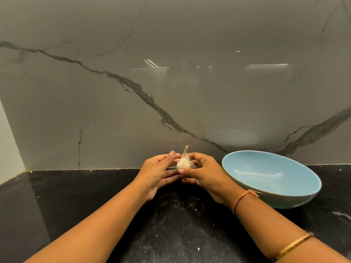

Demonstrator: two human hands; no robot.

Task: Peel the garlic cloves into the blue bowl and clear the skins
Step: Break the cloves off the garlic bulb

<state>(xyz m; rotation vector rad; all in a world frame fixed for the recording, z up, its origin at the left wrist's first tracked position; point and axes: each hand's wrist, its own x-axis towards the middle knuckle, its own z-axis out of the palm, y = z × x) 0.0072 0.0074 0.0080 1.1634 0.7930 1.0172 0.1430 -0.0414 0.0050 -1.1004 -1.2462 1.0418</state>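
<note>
Forearms (106, 221) converge; left hand (157, 173) and right hand (204, 174) pinch stem-up garlic bulb (183, 162), seemingly lifted.

A glossy black speckled worktop (76, 205) is spreading from 9 to 3 o'clock. Toward 12 o'clock, a grey marble wall (171, 92) is rising behind it, showing dark veins and reflecting lights. A white wall (7, 145) is edging in at 9 o'clock.

Black polished counter (76, 209), flecked with white, running back to a grey veined wall (114, 54); standing on it at right, a blue bowl (247, 164).
</note>
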